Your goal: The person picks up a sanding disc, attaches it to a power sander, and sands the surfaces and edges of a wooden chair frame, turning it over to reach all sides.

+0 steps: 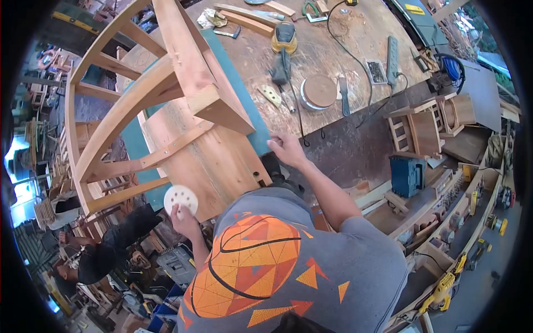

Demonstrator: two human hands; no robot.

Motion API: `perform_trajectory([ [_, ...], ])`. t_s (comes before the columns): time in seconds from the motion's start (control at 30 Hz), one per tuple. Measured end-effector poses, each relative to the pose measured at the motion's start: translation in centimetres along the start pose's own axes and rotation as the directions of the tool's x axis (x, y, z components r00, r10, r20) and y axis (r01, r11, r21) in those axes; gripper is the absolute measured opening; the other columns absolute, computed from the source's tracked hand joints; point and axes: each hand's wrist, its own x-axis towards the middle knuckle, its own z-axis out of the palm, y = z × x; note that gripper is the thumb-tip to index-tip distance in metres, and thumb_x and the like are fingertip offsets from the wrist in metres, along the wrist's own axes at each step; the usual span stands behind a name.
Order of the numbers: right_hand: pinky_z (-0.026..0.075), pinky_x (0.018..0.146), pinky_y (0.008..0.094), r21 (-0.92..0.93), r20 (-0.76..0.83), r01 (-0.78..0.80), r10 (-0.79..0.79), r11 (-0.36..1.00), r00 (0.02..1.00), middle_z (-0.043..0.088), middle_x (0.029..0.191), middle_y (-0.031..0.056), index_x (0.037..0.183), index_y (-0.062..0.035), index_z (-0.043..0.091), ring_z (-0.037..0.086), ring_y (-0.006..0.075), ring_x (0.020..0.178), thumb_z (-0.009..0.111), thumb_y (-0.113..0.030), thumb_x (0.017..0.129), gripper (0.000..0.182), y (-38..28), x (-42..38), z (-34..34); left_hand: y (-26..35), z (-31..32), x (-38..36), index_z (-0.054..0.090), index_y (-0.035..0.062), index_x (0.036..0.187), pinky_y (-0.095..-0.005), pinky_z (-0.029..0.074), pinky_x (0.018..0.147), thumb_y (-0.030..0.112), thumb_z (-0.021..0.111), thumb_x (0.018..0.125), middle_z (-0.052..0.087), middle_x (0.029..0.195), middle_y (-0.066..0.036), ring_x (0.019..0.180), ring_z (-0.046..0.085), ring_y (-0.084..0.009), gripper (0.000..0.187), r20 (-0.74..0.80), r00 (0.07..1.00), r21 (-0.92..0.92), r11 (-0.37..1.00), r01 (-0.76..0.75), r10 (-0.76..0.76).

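My left hand (186,221) grips a round white sanding disc (181,200) with a ring of holes, held near the lower edge of a wooden furniture piece. That piece (191,150) has a broad flat panel, a thick post and curved slatted sides, and it lies over a green board (226,58). By the right corner of the green board is my right hand (286,151), fingers loosely bent and apart, with nothing showing in them. The post's squared end (204,100) points toward me.
On the workbench (355,47) are an orbital sander (284,38), a round stack of discs (318,92), a scraper (344,95), a power strip (392,58) and trailing cords. Small wooden chairs (425,130) stand right. A person in black (114,244) is at lower left.
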Motion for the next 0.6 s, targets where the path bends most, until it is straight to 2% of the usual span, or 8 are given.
perform_trajectory([
  [0.07,0.056,0.08,0.038,0.155,-0.028,0.124,-0.121,0.98,0.992,0.075,0.092,0.0171,0.117,0.0024,0.07,0.072,0.0264,0.084,0.071,-0.03,0.091,0.041,-1.4,0.2,1.0,1.5,2.2,0.3,0.069,-0.0032,0.119,-0.0352,0.049,0.101,0.007,0.075,0.091,0.07,0.118,-0.015,0.11,0.065,-0.0232,0.03,0.106,0.983,-0.029,0.989,-0.148,0.15],
  [0.1,0.056,0.08,0.038,0.16,-0.011,0.116,-0.116,0.98,0.993,0.075,0.092,0.0171,0.117,0.0024,0.07,0.072,0.0264,0.084,0.071,-0.03,0.091,0.041,-1.9,-0.1,1.7,3.9,2.8,0.0,0.068,-0.0034,0.12,-0.0346,0.048,0.102,0.007,0.075,0.091,0.069,0.121,-0.016,0.113,0.063,-0.0227,0.031,0.196,0.966,-0.062,0.985,-0.159,0.168],
  [0.17,0.056,0.076,0.0336,0.291,0.136,0.067,-0.111,0.954,0.985,0.075,0.09,0.0127,0.118,0.0039,0.069,0.07,0.0176,0.08,0.073,-0.029,0.091,0.043,-2.9,-0.3,2.3,8.2,4.1,-0.5,0.067,-0.0031,0.121,-0.033,0.047,0.103,0.009,0.077,0.091,0.068,0.122,-0.015,0.113,0.061,-0.0207,0.033,0.318,0.918,-0.076,0.971,-0.225,0.238],
  [0.27,0.055,0.074,0.031,0.335,0.147,0.112,-0.169,0.936,0.975,0.075,0.09,0.0111,0.118,0.0049,0.069,0.068,0.0135,0.079,0.074,-0.027,0.091,0.042,-3.9,-1.2,1.9,10.7,4.9,-0.4,0.07,-0.0004,0.115,-0.0341,0.051,0.096,0.009,0.08,0.088,0.072,0.112,-0.013,0.105,0.066,-0.0202,0.03,0.342,0.866,-0.069,0.929,-0.363,0.364],
  [0.33,0.056,0.076,0.0307,0.288,0.105,0.13,-0.166,0.949,0.98,0.075,0.091,0.0114,0.117,0.0043,0.07,0.068,0.0141,0.078,0.074,-0.026,0.091,0.04,-3.4,-0.8,0.9,9.9,4.9,-0.3,0.07,-0.0006,0.114,-0.0334,0.052,0.093,0.009,0.08,0.088,0.071,0.11,-0.012,0.102,0.065,-0.0185,0.029,0.335,0.892,-0.082,0.952,-0.294,0.304],
  [0.4,0.056,0.075,0.0307,0.317,-0.09,0.096,-0.071,0.943,0.993,0.074,0.089,0.0103,0.115,0.0038,0.071,0.067,0.0134,0.078,0.074,-0.025,0.091,0.038,-2.0,-0.2,0.0,9.2,4.3,-0.4,0.069,-0.0007,0.114,-0.0328,0.053,0.09,0.009,0.08,0.088,0.071,0.107,-0.012,0.099,0.065,-0.0168,0.029,0.328,0.913,-0.092,0.97,-0.223,0.241],
  [0.47,0.055,0.073,0.0318,0.33,-0.159,0.096,-0.045,0.939,0.986,0.073,0.085,0.0083,0.112,0.0033,0.072,0.067,0.0131,0.076,0.074,-0.023,0.091,0.034,-1.1,1.3,-2.0,8.9,3.7,-0.7,0.069,-0.0008,0.114,-0.0315,0.053,0.086,0.009,0.079,0.088,0.07,0.106,-0.01,0.097,0.064,-0.0152,0.029,0.302,0.937,-0.063,0.984,-0.167,0.178],
  [0.6,0.054,0.068,0.0339,0.102,-0.534,0.228,-0.14,0.968,0.834,0.071,0.085,0.0087,0.12,0.0017,0.068,0.066,0.016,0.071,0.073,-0.02,0.088,0.039,-2.5,7.2,-5.4,8.7,2.3,-1.4,0.069,-0.0001,0.115,-0.0311,0.053,0.086,0.01,0.079,0.089,0.07,0.106,-0.009,0.094,0.064,-0.0166,0.03,0.296,0.948,-0.027,0.993,-0.112,0.115],
])
